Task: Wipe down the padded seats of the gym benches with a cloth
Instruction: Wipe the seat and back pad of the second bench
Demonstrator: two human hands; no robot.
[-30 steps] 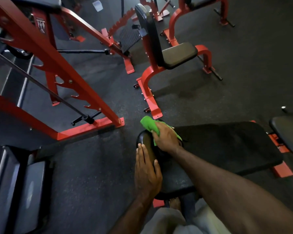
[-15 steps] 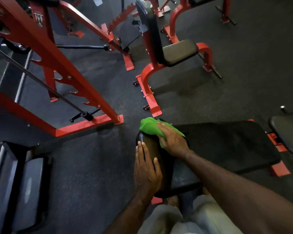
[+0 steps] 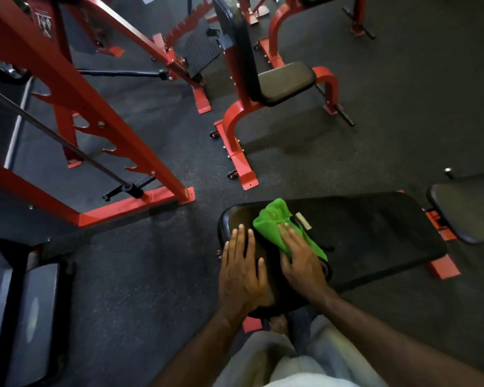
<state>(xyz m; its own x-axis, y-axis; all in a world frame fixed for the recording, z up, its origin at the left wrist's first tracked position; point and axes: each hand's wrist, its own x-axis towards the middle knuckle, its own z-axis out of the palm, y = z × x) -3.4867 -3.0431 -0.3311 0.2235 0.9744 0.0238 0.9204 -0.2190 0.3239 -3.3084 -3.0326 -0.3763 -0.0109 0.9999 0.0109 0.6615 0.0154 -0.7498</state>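
Note:
A flat black padded bench (image 3: pixel 375 233) lies across the lower middle of the head view. A bright green cloth (image 3: pixel 277 222) is spread on its left end. My right hand (image 3: pixel 302 261) presses flat on the cloth's near part, fingers straight. My left hand (image 3: pixel 241 269) rests flat on the bench's rounded left end, beside the cloth and not touching it. A second black pad (image 3: pixel 470 210) sits just right of the bench.
A red upright seat bench (image 3: pixel 285 82) stands on the dark rubber floor beyond. A red rack frame (image 3: pixel 95 118) with a steel bar (image 3: pixel 56 138) fills the left. Another machine's dark pad (image 3: pixel 39 317) is at lower left. My light trousers (image 3: pixel 291 361) show at the bottom.
My right hand has drawn the green cloth from the bench's far left edge toward me and onto the pad top. My left hand has stayed on the bench end.

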